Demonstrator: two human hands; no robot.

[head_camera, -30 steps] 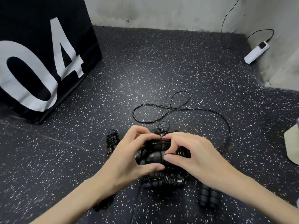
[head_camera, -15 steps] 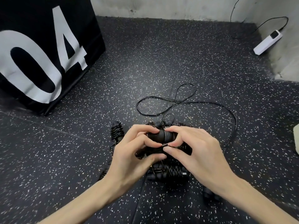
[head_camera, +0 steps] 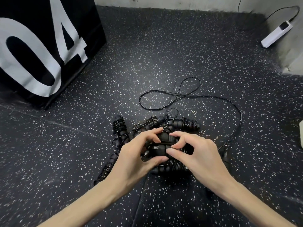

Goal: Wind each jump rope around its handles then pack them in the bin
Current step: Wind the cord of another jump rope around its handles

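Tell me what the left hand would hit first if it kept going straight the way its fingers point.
The left hand points up and right, already gripping the handles. Straight past them it would probably meet the right hand, whose fingers pinch the same handles from the opposite side; depth is unclear.

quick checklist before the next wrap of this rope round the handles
1. Left hand grips the handles: ok.
2. Right hand pinches the cord at the handles: ok.
3. Loose rope all wound: not ok, loops lie on the floor.
4. Loose rope free of knots: cannot tell.
5. Wound ropes clear of the slack: cannot tell.
6. Bin within reach: cannot tell.
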